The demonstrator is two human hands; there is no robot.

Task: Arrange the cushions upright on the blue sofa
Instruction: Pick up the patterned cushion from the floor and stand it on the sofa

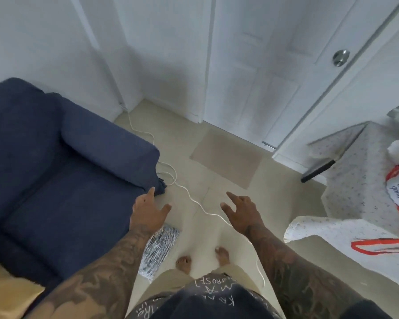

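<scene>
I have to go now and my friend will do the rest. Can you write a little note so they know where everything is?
Left hand: open, holds nothing, over the front corner of the blue sofa.
Right hand: open, holds nothing, over the floor, above the white cable.
Cushions: a blue-and-white patterned one lies on the floor beside the sofa, by the left foot. Something yellow shows at the bottom left edge; I cannot tell whether it is a cushion.
Done: no cushion stands upright on the visible part of the seat.
Left: pick up the patterned cushion and stand it against the sofa back.
</scene>
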